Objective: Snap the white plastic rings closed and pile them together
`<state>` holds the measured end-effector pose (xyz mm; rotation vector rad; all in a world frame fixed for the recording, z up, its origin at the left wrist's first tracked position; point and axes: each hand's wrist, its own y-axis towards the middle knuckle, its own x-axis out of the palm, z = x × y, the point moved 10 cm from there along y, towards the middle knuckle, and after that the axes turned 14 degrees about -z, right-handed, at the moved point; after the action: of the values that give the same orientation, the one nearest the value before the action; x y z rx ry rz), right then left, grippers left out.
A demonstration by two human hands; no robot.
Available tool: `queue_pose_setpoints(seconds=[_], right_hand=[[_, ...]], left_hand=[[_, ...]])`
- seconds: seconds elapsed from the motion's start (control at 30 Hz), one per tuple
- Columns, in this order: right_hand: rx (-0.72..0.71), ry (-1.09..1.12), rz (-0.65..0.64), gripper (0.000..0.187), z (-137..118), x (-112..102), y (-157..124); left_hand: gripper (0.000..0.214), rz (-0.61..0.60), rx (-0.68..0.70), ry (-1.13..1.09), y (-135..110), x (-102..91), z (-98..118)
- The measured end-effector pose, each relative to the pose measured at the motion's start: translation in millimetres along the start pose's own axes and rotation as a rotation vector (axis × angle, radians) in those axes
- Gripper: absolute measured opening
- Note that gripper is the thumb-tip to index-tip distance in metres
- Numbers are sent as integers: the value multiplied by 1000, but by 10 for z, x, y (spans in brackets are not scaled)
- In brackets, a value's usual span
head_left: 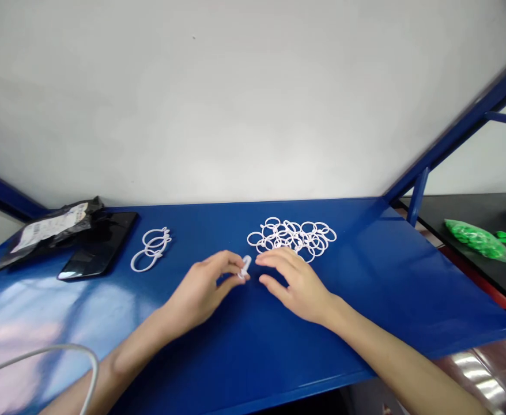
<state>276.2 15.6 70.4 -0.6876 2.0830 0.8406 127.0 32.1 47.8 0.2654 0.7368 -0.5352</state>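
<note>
My left hand [203, 288] rests on the blue table [365, 300] and pinches a small white plastic ring piece [245, 266] between thumb and fingers. My right hand [296, 282] lies just right of it, fingers spread and slightly curled, fingertips near the piece and at the front edge of a pile of several white rings [294, 235]. A smaller cluster of linked white rings [151, 249] lies to the left of both hands.
A black phone [99, 245] and a dark plastic bag with a white label [48, 227] lie at the far left. A white cable [63, 357] curves at the lower left. A green bag [478, 239] sits on a black table to the right.
</note>
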Motion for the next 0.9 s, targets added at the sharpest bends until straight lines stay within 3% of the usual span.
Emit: queue_pose_setpoints(seconds=[0.1,0.33,0.63,0.9], right_hand=[[-18,68,-29,15,-63,99,-5],[30,240,-65,6,-2,149,-37],[92,307,-36,7,40,146,-56],[25,201,-24,17,-58,133,-61]], left_hand=[[8,-105,6,-176,-30,210,127],[10,-166,-21,-426,-53,297,107],[19,-32,-113,-426,-37,236,-27],[7,130,160,-251,-97,142,168]])
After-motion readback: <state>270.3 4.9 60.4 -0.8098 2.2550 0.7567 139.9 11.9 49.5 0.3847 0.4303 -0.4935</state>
